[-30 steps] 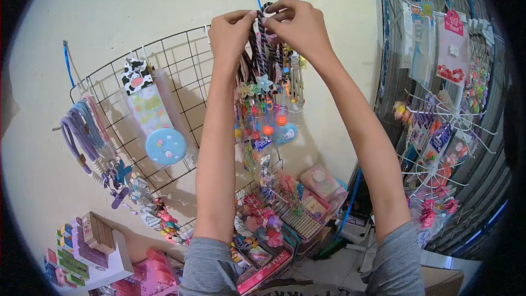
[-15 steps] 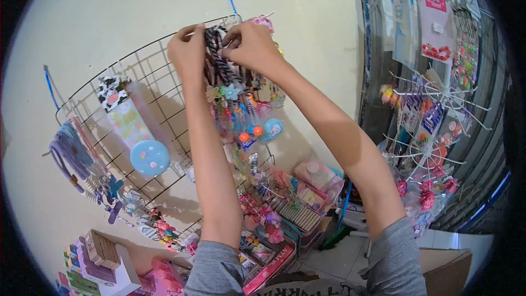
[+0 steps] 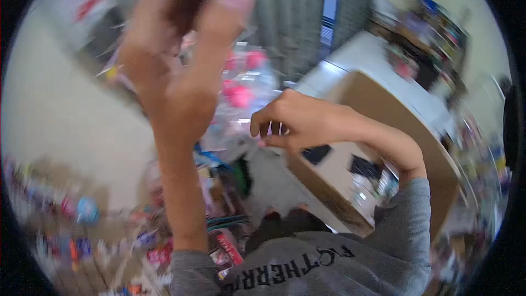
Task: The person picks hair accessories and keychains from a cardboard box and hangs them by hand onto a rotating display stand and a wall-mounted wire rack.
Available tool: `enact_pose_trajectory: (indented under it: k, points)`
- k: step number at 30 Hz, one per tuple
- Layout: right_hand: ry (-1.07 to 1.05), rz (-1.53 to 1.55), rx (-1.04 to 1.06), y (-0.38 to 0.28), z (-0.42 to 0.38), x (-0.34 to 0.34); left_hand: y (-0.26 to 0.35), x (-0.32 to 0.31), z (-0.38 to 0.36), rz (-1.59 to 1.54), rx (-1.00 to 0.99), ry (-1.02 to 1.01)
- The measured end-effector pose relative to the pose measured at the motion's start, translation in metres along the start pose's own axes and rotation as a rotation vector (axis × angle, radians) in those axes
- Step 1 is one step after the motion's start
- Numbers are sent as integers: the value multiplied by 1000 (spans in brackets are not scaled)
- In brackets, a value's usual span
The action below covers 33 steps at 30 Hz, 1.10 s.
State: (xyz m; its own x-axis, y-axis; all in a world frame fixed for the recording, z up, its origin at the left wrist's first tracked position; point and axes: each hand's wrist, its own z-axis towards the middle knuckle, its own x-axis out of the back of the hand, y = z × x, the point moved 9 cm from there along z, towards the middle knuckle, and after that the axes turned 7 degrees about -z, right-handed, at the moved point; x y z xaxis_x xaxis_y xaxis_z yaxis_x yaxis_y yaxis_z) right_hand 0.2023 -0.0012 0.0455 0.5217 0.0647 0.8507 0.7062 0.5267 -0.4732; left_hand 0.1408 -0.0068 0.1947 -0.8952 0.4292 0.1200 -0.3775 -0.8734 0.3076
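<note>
My left hand is raised high at the upper left, blurred and cut off by the top edge. Its thumb and fingers curve toward each other around a dark gap, and I cannot tell whether anything is between them. Behind it hang clear packets with pink pieces. Lower and near the middle, my right hand hangs from a bent wrist, fingers loosely curled with gaps showing and nothing visible in them. Under that forearm stands a large cardboard box, with dark pieces and clear plastic packets inside.
Blurred hair accessories hang on the wire rack at lower left. A grey folding shutter rises at the back, with white floor tiles before it. Goods are piled at the far right, and a green bristly thing is near the rack.
The view has swung right and down, away from the wall rack. Both hands have left the dark braided strands there; the right hand has dropped over the box's side.
</note>
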Motion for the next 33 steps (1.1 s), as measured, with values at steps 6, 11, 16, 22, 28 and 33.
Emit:
enact_pose_trajectory:
  k: [6,11,16,22,28,33]
  points:
    - [44,2,-697,113,-214,-5,-101,-268,-125,-144,372,-1089]
    - [88,22,-1111,176,-358,-76,-121,-406,-308,-63,322,-1772]
    - [-178,43,-1225,209,-419,-183,-118,-441,-496,-60,116,-2317]
    - [-246,36,-1092,208,-434,-267,-72,-429,-542,-390,80,-1933]
    - [-115,-125,-975,182,-440,-277,-69,-418,-543,-463,-6,-1790]
    - [43,-78,-1028,171,-438,-277,-89,-415,-531,-465,103,-1777]
